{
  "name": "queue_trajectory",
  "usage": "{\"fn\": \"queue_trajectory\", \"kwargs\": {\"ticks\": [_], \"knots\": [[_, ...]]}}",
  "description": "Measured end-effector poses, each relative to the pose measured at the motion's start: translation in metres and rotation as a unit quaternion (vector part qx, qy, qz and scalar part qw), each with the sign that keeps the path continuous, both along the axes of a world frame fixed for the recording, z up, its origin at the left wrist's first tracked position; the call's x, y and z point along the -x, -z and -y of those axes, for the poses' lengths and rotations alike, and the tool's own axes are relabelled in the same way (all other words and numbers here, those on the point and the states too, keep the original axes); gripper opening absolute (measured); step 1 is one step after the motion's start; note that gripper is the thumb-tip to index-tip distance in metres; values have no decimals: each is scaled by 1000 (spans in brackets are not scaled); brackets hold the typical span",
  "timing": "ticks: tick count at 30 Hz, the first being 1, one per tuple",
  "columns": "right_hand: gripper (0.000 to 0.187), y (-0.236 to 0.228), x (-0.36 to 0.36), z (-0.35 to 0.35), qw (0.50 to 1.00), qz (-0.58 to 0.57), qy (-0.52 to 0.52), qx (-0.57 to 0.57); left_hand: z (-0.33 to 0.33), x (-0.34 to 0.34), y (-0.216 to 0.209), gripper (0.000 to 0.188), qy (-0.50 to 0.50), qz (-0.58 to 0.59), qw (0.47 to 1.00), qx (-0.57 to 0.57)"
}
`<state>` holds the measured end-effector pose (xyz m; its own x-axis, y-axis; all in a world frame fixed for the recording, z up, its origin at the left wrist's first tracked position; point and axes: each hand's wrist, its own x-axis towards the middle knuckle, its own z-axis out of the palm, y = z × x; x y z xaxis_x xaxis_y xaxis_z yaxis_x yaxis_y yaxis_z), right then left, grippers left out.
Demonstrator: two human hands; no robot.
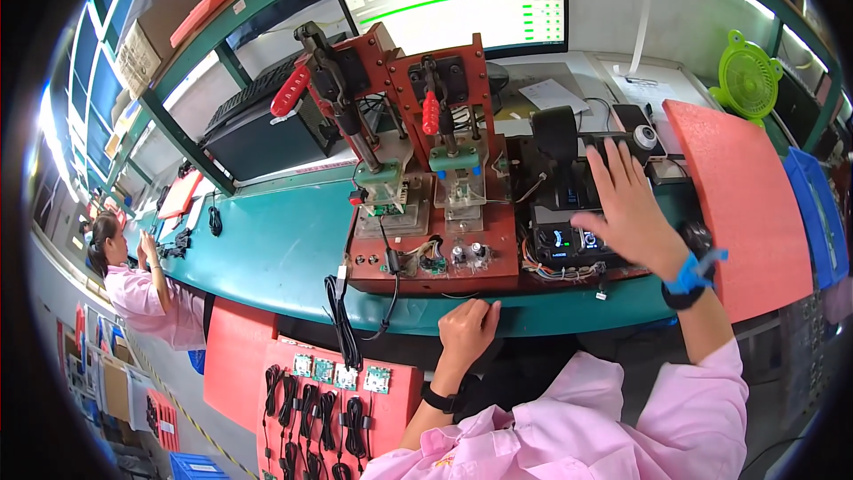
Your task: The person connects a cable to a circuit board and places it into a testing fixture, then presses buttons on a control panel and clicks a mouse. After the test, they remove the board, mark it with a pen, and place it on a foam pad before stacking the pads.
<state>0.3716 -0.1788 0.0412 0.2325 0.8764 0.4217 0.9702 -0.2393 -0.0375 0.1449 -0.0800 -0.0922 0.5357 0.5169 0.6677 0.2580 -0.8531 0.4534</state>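
My left hand [468, 334] is curled into a loose fist at the front edge of the green bench [293, 253], with nothing showing in it. My right hand [633, 218] is stretched out flat, fingers apart, above a black device [569, 244] with small lit displays. Left of that hand stands a red test fixture [431, 276] with two toggle clamps, both with red handles. A green circuit board [388, 204] sits under the fixture's left clear block. From the fixture's front, a coiled black cable [341, 324] hangs over the bench edge.
A red foam tray [400, 382] below the bench holds several green boards with coiled black cables. Behind the fixture is a lit monitor [458, 0]. On the right are a pink foam sheet [742, 213], a green fan [748, 78] and a blue bin [817, 218]. A co-worker [147, 289] sits at far left.
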Motion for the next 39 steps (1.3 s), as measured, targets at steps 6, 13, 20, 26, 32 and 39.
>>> {"fn": "queue_trajectory", "kwargs": {"ticks": [6, 13, 20, 26, 32, 39], "knots": [[76, -9, -37, -40, 998, 2, -6, 61, -2, 2, -1, 27, 0, -3, 1000, 8], [66, -47, -78, -146, 970, -111, -4, 217, 0, -2, -2, 27, 7, 10, 1000, 11], [56, -9, -60, -178, 983, -53, 151, 86, -1, 0, -2, 27, 7, 12, 1000, 5], [49, 6, -70, -184, 990, -84, 95, -62, 1, 1, -2, 28, 6, -2, 1000, 1], [43, 4, -68, -181, 984, -105, 105, -103, 0, -3, 0, 27, 11, 7, 1000, 3], [38, 7, -71, -181, 986, -91, 100, -94, 2, -1, -2, 26, -1, 13, 1000, 1]]}}
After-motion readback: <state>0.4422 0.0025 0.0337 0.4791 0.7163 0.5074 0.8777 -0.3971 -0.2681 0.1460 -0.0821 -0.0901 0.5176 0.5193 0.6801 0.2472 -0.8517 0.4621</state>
